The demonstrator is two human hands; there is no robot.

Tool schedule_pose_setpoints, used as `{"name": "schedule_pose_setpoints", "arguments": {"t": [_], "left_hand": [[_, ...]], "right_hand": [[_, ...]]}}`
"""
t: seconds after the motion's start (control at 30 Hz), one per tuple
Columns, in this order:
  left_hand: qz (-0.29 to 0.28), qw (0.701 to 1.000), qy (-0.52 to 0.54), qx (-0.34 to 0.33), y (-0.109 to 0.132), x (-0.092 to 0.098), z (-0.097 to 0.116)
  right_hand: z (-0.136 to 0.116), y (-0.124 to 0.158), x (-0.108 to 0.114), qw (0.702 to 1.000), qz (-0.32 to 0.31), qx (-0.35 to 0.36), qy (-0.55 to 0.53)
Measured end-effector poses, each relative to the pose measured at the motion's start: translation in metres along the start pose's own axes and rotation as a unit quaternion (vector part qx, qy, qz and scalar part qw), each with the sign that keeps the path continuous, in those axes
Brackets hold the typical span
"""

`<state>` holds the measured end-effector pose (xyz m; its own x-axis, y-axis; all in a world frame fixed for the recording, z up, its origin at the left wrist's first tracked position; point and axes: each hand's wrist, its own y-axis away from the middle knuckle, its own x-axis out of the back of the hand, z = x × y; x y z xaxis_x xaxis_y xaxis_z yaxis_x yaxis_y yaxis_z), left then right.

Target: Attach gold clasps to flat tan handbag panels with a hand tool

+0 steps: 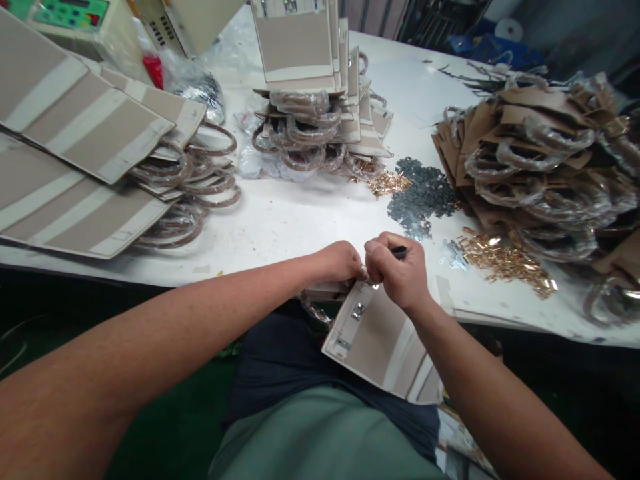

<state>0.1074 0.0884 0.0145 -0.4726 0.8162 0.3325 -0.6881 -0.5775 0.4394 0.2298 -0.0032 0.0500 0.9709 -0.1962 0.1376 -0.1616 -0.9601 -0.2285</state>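
A beige bag panel (383, 333) with pale strips leans between my lap and the table edge. Small metal plates (358, 311) sit along its upper side, and a plastic-wrapped handle (316, 310) sticks out at its left. My left hand (340, 260) is closed at the panel's top edge, fingertips pinched on something too small to make out. Right beside it, my right hand (397, 270) is wrapped round a tool with a black handle (399, 252); the tool's working end is hidden by the fist.
Stacked beige panels with wrapped handles (80, 133) lie at left, with more panels (297, 43) at centre back. Brown pieces with wrapped handles (535, 143) are heaped at right. Dark metal plates (423, 190) and gold clips (505, 260) lie in loose piles on the white table (280, 220).
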Motion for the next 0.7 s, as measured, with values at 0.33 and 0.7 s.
{"name": "schedule_pose_setpoints", "arguments": {"t": [0.33, 0.7], "left_hand": [[-0.035, 0.999, -0.042, 0.001, 0.008, 0.004, 0.001], [-0.038, 0.998, -0.042, 0.009, 0.007, 0.003, 0.001]], "right_hand": [[-0.013, 0.006, -0.001, 0.983, 0.082, 0.087, -0.137], [-0.006, 0.010, -0.003, 0.990, 0.074, 0.046, -0.108]]}}
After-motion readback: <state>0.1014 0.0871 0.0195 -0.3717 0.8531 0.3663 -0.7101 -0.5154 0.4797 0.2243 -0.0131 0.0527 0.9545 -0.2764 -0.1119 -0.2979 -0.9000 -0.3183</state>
